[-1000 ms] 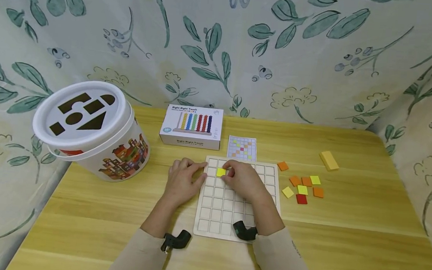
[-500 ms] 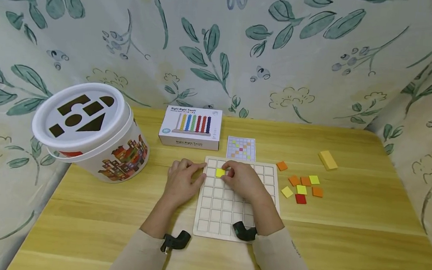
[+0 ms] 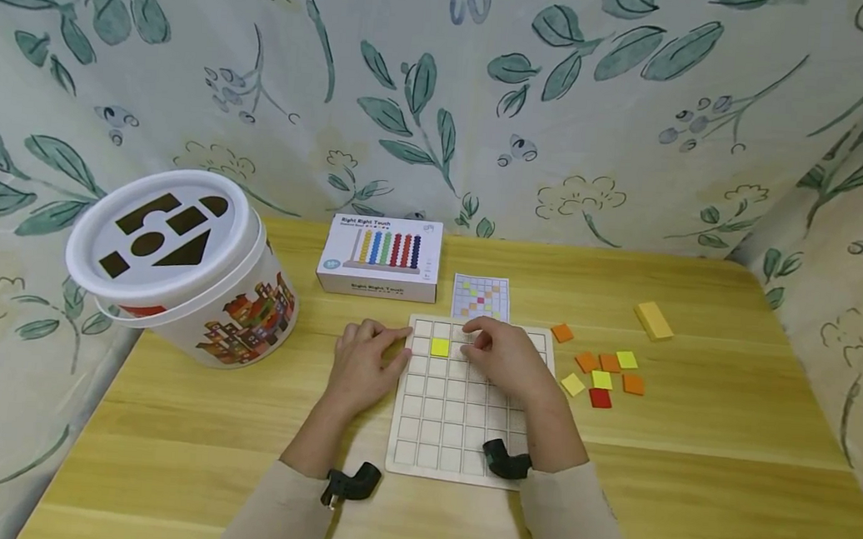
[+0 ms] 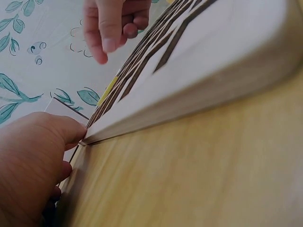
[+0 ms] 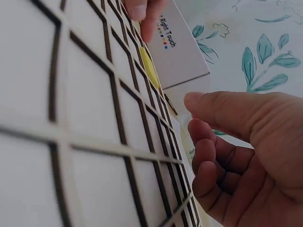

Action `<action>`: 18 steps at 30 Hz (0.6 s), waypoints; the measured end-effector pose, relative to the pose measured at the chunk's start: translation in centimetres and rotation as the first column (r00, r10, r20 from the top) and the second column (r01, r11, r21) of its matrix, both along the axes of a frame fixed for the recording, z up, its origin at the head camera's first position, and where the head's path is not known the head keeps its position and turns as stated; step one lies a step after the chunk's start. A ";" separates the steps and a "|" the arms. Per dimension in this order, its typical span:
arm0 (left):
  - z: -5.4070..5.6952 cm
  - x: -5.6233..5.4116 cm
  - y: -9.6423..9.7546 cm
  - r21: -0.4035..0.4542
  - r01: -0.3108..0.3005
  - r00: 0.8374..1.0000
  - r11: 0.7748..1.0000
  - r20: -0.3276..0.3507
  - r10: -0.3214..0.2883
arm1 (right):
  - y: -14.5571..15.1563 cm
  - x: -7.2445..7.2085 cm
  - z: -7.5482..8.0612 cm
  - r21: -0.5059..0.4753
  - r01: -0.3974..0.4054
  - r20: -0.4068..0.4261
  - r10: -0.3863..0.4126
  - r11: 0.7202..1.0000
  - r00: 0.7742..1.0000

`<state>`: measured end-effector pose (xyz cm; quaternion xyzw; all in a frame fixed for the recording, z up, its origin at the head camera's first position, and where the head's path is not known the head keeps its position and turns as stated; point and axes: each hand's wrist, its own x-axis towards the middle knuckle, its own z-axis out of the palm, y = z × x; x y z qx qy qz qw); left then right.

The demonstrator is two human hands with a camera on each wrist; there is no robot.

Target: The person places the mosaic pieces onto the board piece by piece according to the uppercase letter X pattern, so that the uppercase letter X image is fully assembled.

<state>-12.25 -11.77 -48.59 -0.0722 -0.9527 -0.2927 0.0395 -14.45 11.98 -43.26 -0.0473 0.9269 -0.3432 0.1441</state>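
Note:
A pale wooden grid board (image 3: 434, 406) lies flat on the table, with one yellow tile (image 3: 439, 348) set in a cell of its second row. The left hand (image 3: 366, 363) rests at the board's left edge; thumb and index fingertips touch the rim there, as the left wrist view also shows. Above the board, just right of the yellow tile, hovers the right hand (image 3: 504, 358). Nothing is between its thumb and fingers, which bend loosely in the right wrist view. Behind the board lies a pattern card (image 3: 481, 296) printed with coloured squares, its lower edge hidden.
Right of the board lie several loose tiles: orange (image 3: 633, 385), yellow (image 3: 573, 385) and red (image 3: 600, 398). A yellow block (image 3: 654, 321) sits farther back. A white box (image 3: 380, 257) stands behind the board, and a lidded white bucket (image 3: 248, 319) stands at the left.
The right hand has let go of the yellow tile and moved a little right and up, leaving the tile in its cell. The left hand has stayed at the board's edge.

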 end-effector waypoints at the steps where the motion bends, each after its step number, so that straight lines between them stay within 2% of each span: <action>1: 0.0 0.0 0.0 0.001 0.001 1.000 1.000 -0.003 -0.001 | 0.5 0.0 0.1 -0.001 0.019 0.007 -0.019 1.000 1.000; 9: 0.0 0.0 0.1 0.005 0.000 1.000 1.000 -0.018 0.000 | 6.0 -0.3 0.3 -0.002 0.164 0.008 -0.164 0.986 0.986; 15: 0.0 0.1 0.1 0.009 0.002 1.000 1.000 -0.024 -0.002 | 10.3 -0.5 -0.1 0.039 0.181 -0.048 -0.179 0.983 0.983; 18: -0.1 0.1 0.1 0.010 0.004 1.000 1.000 -0.029 -0.003 | 11.8 -0.7 -0.6 0.054 0.198 -0.044 -0.196 0.979 0.980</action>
